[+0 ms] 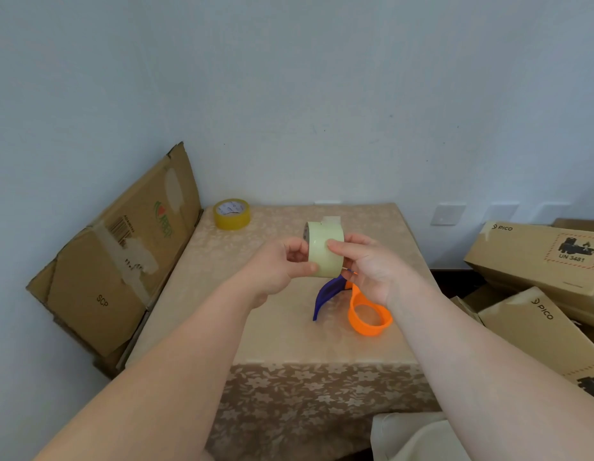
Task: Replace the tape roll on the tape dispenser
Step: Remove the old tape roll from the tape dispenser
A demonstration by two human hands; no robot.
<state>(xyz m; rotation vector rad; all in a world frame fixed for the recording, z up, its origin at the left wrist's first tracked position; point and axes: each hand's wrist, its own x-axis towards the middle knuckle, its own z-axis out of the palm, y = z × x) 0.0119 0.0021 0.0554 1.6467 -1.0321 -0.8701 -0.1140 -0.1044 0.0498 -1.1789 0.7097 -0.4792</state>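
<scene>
Both hands hold a pale, clear-yellowish tape roll (324, 252) upright above the middle of the table, with a loose tape end sticking up at its top. My left hand (282, 267) pinches its left side and my right hand (365, 264) grips its right side. Just below the roll lies the tape dispenser (352, 304): a blue curved handle and an orange ring-shaped holder, resting on the tablecloth. The dispenser's upper end is hidden behind my right hand. A second, darker yellow tape roll (231, 213) lies flat at the table's far left corner.
The table (289, 344) has a beige flowered cloth and stands against a white wall. A flattened cardboard box (122, 254) leans at its left. Several PICO cardboard boxes (538, 261) are stacked at the right. A pale cushion or chair (412, 437) shows at the bottom.
</scene>
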